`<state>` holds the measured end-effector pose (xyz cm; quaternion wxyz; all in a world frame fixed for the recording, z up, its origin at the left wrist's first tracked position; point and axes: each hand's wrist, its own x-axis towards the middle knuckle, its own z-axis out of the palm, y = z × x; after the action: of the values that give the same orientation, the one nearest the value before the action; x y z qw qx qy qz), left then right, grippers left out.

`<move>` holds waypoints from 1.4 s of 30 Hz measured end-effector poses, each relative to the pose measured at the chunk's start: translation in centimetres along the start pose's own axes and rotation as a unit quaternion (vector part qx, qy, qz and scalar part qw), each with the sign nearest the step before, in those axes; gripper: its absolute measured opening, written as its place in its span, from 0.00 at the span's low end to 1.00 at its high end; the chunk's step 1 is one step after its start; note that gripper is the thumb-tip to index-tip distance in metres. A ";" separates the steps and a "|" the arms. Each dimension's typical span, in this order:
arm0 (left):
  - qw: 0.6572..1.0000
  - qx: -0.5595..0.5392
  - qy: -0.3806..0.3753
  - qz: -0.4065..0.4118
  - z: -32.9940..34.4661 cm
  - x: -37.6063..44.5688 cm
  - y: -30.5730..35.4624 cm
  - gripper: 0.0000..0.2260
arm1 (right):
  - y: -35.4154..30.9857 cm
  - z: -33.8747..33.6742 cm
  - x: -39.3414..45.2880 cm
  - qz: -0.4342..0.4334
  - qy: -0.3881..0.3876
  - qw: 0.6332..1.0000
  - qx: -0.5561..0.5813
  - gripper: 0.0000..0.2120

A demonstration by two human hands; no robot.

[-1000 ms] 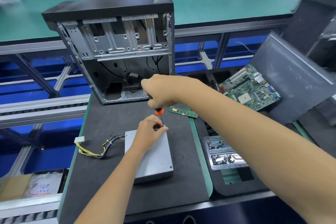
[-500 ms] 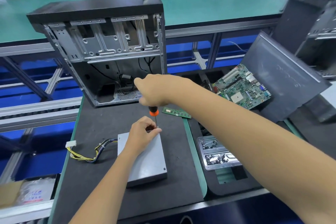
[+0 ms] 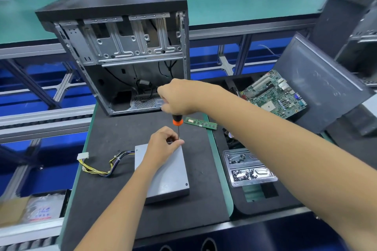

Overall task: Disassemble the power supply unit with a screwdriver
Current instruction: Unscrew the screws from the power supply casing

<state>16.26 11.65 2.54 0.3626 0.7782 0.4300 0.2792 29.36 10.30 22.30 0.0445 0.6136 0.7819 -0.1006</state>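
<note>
A person's right hand (image 3: 179, 98) is clenched round the handle of an orange-collared screwdriver (image 3: 177, 123), held upright over the far corner of the grey power supply unit (image 3: 169, 177), which lies flat on the black mat (image 3: 114, 210). The left hand (image 3: 163, 144) rests on that same corner, its fingertips pinched together at the shaft's tip (whether they hold a screw cannot be told). The cover still sits on the unit, so by the look of it the work is at the screw stage, with opening the case left to do. Behind the unit stands an emptied computer case (image 3: 126, 51); its yellow-and-black cable bundle (image 3: 98, 167) trails off to the unit's left. To the unit's right lie a memory stick (image 3: 201, 123), a clear tray of screws (image 3: 247, 167) and, farther off, a green motherboard (image 3: 275, 96). Nothing blocks the corner being worked.
</note>
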 end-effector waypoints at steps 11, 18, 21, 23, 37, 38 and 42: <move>1.000 0.006 -0.005 0.001 0.1 0.0 0.3 0.09 | 0.2 0.6 -0.1 0.005 0.014 1.000 0.009 0.06; 1.000 0.010 -0.007 -0.004 -0.2 -0.2 0.4 0.11 | -0.4 -0.2 -0.1 -0.024 -0.037 0.996 0.072 0.10; 1.000 0.010 -0.007 -0.009 -0.2 -0.2 0.3 0.11 | -0.7 0.2 -0.1 -0.005 0.003 1.000 0.026 0.07; 1.000 0.013 -0.010 -0.010 -0.1 -0.2 0.3 0.11 | -0.7 0.3 -0.1 0.018 0.019 0.999 -0.044 0.08; 0.999 0.033 -0.014 -0.005 0.2 -0.1 0.2 0.14 | -0.3 0.6 -0.4 -0.022 0.013 0.999 0.033 0.11; 0.999 0.035 -0.013 -0.004 0.2 -0.2 0.2 0.14 | -0.5 0.6 -0.4 -0.003 0.023 1.000 0.016 0.15; 0.999 0.047 -0.016 0.005 0.2 -0.1 0.1 0.16 | -0.7 0.3 0.1 0.012 0.010 1.000 -0.026 0.13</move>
<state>16.39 11.46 2.48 0.3307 0.8009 0.4333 0.2477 28.62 10.21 22.02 0.0538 0.6226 0.7772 -0.0742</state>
